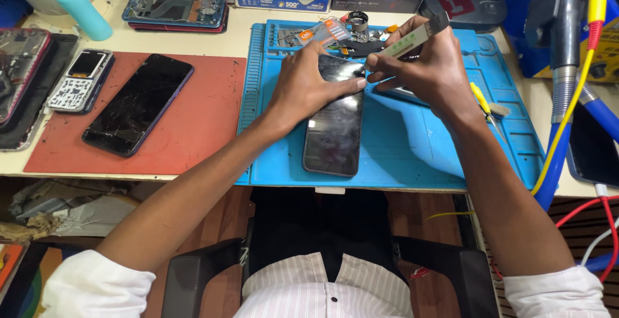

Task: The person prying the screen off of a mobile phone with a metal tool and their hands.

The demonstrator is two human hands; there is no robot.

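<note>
A black smartphone (334,131) lies screen up on the blue work mat (412,157). My left hand (306,86) presses down on the phone's upper left part, thumb tip touching its top right edge. My right hand (429,67) grips a thin pale-green flat pry tool (412,39), its lower tip meeting the phone's top right corner beside my left thumb.
A cracked black phone (138,103) rests on a red mat (187,131) to the left, beside opened phones (80,81) and a teal bottle (76,3). Small parts and a loupe (358,18) sit at the blue mat's back. Tweezers (482,102), cables and a hot-air handle (567,41) crowd the right.
</note>
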